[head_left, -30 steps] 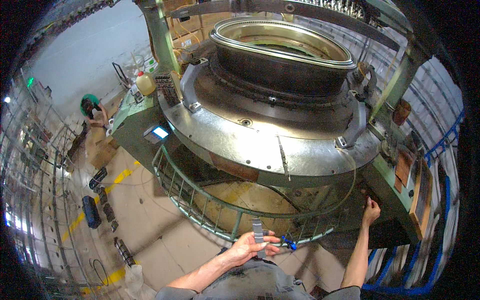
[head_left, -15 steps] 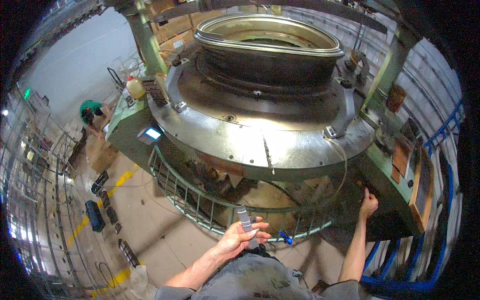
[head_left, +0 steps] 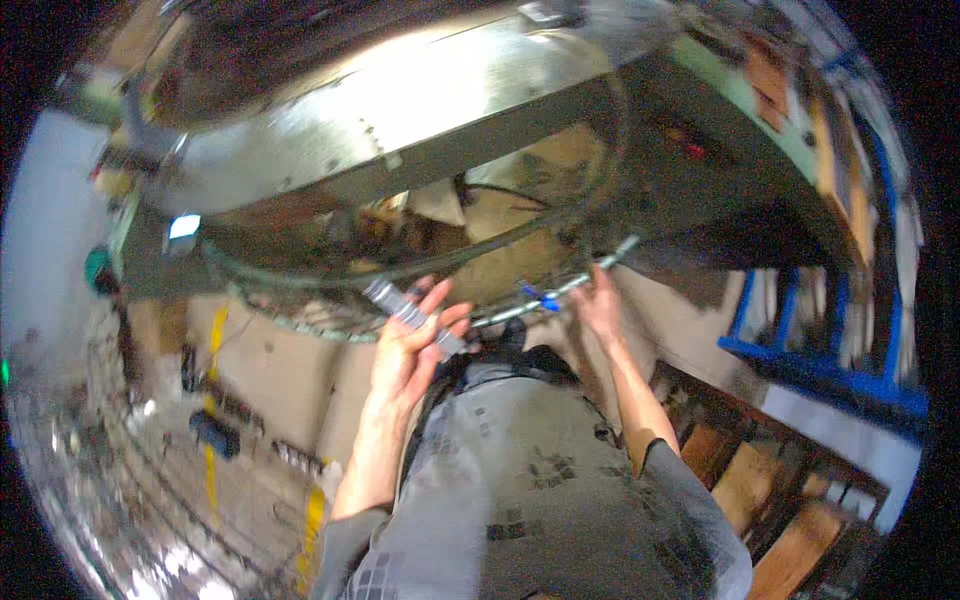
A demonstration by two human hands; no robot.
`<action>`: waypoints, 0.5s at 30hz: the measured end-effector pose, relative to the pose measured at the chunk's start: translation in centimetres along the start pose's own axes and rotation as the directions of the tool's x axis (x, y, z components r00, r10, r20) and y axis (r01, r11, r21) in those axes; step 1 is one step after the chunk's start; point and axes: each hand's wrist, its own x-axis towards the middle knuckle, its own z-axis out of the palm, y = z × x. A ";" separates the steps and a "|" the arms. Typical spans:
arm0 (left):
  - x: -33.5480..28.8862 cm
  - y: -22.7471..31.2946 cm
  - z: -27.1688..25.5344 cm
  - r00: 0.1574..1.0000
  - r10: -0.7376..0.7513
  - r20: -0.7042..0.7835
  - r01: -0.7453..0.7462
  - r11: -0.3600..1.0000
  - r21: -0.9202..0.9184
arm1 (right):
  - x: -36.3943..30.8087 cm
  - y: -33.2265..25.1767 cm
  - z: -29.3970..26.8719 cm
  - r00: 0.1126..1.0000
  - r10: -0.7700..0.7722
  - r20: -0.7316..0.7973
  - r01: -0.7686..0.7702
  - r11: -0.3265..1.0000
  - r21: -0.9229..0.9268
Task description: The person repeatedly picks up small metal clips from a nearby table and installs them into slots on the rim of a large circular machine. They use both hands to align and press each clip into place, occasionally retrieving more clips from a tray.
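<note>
In my left hand [head_left: 408, 345] is a short grey strip with lighter cross bands [head_left: 396, 304], gripped between the thumb and palm, some fingers stretched past it. My right hand [head_left: 598, 308] is at the curved green railing [head_left: 330, 330], close to its right end; motion blur hides whether the fingers touch or grip it. A blue clip-like thing [head_left: 540, 297] sits on the railing between my two hands. Beyond it stands a large round machine with a shiny metal rim [head_left: 300, 130].
A green machine side [head_left: 740, 100] slopes down at the right, above blue metal bars [head_left: 800, 350]. Wooden boards [head_left: 790, 550] lie at the lower right. At the left are a lit screen [head_left: 185, 226], yellow floor lines [head_left: 212, 450] and a dark blue object [head_left: 213, 433]. Another person in green [head_left: 99, 270] is at the far left.
The view has swung downward and to the right. My right hand has left the dark machine side and come down to the railing. My left hand still holds the grey strip, now tilted more.
</note>
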 end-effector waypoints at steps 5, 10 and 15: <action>-0.7 0.6 0.4 0.999 0.038 0.013 -0.038 0.998 0.056 | 2.6 1.0 2.2 0.985 -0.049 -0.163 0.022 0.987 -0.161; -2.4 1.2 -0.3 0.989 0.146 -0.030 -0.143 0.986 0.086 | -2.1 -0.1 4.1 0.967 0.129 -0.217 -0.081 0.972 0.220; -3.3 1.1 -2.5 0.964 0.255 -0.070 -0.248 0.964 0.097 | -6.9 0.1 7.6 0.978 -0.199 -0.063 0.204 0.976 0.075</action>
